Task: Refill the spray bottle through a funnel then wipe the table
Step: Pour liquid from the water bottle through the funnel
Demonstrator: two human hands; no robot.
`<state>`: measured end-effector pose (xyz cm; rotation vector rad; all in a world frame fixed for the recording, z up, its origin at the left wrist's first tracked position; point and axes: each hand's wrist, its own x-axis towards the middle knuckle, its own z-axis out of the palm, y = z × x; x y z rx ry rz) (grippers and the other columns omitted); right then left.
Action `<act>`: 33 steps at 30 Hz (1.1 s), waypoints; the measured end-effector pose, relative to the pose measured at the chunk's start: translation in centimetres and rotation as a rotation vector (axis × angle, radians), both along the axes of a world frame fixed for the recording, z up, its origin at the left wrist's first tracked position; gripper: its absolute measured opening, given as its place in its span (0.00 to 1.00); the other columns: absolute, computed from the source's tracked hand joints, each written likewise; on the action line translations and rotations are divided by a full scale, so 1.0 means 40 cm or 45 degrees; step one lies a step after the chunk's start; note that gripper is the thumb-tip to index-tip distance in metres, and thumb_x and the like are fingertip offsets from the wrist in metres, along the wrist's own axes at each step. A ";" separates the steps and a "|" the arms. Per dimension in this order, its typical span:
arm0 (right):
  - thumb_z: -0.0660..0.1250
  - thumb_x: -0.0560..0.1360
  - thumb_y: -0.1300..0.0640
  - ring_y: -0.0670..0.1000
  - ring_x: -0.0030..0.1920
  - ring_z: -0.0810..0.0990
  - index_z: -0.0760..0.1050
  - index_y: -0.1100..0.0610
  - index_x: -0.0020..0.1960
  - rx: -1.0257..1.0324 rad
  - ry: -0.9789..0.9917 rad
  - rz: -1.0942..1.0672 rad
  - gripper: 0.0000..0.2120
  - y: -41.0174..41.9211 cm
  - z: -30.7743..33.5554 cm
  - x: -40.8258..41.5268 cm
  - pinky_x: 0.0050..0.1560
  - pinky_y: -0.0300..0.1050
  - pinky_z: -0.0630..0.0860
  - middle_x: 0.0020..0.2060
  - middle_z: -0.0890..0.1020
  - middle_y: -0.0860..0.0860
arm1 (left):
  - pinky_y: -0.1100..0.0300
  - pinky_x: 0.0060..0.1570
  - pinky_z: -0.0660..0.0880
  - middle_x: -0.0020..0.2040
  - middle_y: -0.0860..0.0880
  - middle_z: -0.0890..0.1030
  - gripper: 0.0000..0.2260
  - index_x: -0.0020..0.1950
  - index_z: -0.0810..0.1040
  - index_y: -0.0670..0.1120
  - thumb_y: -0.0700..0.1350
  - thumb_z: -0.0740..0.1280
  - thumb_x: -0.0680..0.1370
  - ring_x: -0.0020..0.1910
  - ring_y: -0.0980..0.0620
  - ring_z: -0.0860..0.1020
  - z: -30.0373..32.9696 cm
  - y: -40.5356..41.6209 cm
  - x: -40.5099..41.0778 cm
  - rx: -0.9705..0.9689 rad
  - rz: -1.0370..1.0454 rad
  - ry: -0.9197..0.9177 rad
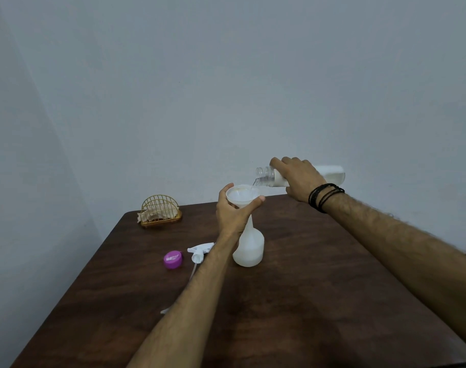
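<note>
Brown table (293,301), left to right: gold wire holder (160,211) keeping a cloth (154,215); purple cap (172,259); white spray head (200,251) lying flat; left hand (233,212) gripping the funnel (242,195) seated in the spray bottle (249,247); right hand (299,179) tilting a clear bottle (269,176), liquid streaming into the funnel.

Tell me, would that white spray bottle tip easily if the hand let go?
Probably somewhat: the spray bottle looks only part full, so light, and the funnel makes it top-heavy. Its wide base on the table should help.
</note>
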<state>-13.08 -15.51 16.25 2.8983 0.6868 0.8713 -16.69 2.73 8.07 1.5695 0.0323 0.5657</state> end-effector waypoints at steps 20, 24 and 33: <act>0.65 0.68 0.71 0.54 0.42 0.68 0.66 0.54 0.64 -0.020 0.003 -0.022 0.28 -0.003 -0.002 0.003 0.44 0.47 0.63 0.47 0.74 0.53 | 0.62 0.55 0.76 0.61 0.55 0.74 0.41 0.72 0.70 0.50 0.52 0.83 0.63 0.61 0.51 0.74 -0.002 0.003 -0.006 0.003 -0.005 0.009; 0.66 0.67 0.71 0.54 0.42 0.69 0.66 0.55 0.64 -0.031 -0.009 -0.021 0.28 -0.002 -0.001 0.005 0.43 0.46 0.62 0.46 0.74 0.52 | 0.70 0.48 0.73 0.60 0.56 0.73 0.41 0.72 0.70 0.50 0.52 0.83 0.63 0.59 0.54 0.73 0.003 0.001 -0.008 -0.002 -0.009 0.005; 0.67 0.68 0.70 0.55 0.44 0.72 0.66 0.55 0.64 -0.036 -0.015 -0.012 0.27 0.005 0.001 0.002 0.44 0.47 0.65 0.47 0.75 0.53 | 0.75 0.44 0.72 0.60 0.55 0.73 0.41 0.73 0.69 0.49 0.51 0.83 0.64 0.58 0.54 0.73 0.008 0.001 -0.010 0.010 -0.007 -0.005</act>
